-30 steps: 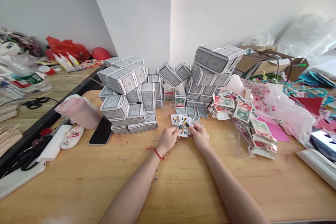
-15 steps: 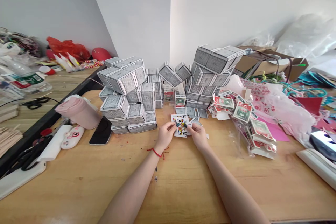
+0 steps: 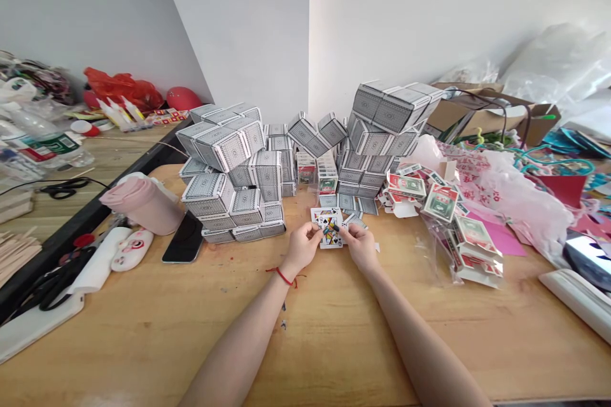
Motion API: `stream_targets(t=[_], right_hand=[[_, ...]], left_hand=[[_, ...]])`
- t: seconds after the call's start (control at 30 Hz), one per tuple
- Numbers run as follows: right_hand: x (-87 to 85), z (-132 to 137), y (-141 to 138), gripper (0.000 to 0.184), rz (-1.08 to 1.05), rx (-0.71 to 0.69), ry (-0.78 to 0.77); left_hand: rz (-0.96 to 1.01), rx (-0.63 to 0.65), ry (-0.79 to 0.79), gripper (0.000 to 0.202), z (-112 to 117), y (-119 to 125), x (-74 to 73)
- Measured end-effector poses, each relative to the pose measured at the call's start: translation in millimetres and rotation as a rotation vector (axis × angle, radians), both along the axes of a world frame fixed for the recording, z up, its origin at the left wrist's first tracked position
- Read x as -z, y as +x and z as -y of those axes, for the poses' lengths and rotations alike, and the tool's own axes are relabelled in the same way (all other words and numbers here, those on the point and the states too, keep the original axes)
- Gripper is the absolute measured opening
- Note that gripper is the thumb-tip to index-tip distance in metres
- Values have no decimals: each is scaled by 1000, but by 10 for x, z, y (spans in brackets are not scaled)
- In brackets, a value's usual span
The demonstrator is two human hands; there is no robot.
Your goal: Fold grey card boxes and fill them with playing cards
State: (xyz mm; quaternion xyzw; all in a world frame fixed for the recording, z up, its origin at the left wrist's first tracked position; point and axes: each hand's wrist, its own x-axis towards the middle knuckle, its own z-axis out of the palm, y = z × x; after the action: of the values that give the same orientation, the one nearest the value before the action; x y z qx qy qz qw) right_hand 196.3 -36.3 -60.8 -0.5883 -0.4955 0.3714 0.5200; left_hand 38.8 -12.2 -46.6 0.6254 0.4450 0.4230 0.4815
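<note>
Several playing cards [image 3: 328, 219] lie face up and overlapping between my hands, a queen and a king among them. From the left, my left hand [image 3: 302, 245] pinches the cards with thumb and fingers; a red string bracelet is on that wrist. My right hand [image 3: 361, 245] grips their right edge, its thumb reaching over the faces. Dark polish shows on the nails. Just behind the cards, several grey-backed cards [image 3: 348, 203] lie on the table. How many cards are held is hidden by the overlap.
Cubes folded from cards are stacked at left [image 3: 248, 203] and right [image 3: 372, 140]. Red and green card boxes [image 3: 442, 202] and a plastic bag [image 3: 515, 197] lie to the right. A phone [image 3: 184, 237], a pink cup-like roll [image 3: 143, 203] and scissors [image 3: 57, 276] are on the left.
My left fingers have shifted slightly down and right over the cards, and the front queen has moved a little with them. My right hand stays nearly in place.
</note>
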Motion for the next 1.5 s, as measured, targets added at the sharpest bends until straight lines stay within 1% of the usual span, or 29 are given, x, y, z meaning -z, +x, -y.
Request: stream_targets(t=[0.07,0.2,0.27,0.37,0.53,0.7,0.8,0.87,0.93,1.0,1.07,1.13,1.2,1.23,1.3,1.37,1.43,1.5], right_hand=[[-28,6,-20,38,7,-7,19],[-60,18,-50,27,5,-109,83],[-56,22,-54,24,44,-117,106],[-46,33,-53,23,180,-89,122],[-53,96,-77,26,496,13,146],[-11,116,-159,35,776,112,178],[32,91,-204,39,870,140,183],[41,80,-212,40,848,138,178],[30,76,-198,40,724,134,154],[4,65,-167,37,480,123,120],[-23,42,-137,33,121,98,90],[-45,10,-119,29,-302,44,43],[-66,-13,-114,26,-662,-61,-46],[-79,-18,-113,24,-789,-129,-98],[-112,-10,-108,23,-936,-275,-185],[-148,12,-96,23,-1006,-377,-229],[-176,34,-84,23,-1031,-419,-242],[-189,47,-81,22,-1012,-402,-234]], left_hand=[[-30,-41,47,19,13,11,12],[-111,-99,114,19,22,7,8],[-143,-116,137,18,28,1,-4],[-176,-131,170,19,52,3,-24],[-195,-125,211,18,106,26,-39],[-125,-60,226,15,155,84,-15],[-105,-33,209,16,182,127,-8],[-91,-39,190,18,189,141,-13],[-66,-54,166,19,182,140,-20],[-33,-66,131,20,160,130,-22],[19,-72,77,21,129,122,-13],[85,-65,11,20,100,121,5],[143,-55,-49,19,80,123,23],[163,-49,-70,19,76,124,31],[190,-31,-91,19,73,121,40],[206,-6,-96,20,76,116,44],[217,21,-101,20,78,111,48],[219,40,-104,20,78,111,54]])
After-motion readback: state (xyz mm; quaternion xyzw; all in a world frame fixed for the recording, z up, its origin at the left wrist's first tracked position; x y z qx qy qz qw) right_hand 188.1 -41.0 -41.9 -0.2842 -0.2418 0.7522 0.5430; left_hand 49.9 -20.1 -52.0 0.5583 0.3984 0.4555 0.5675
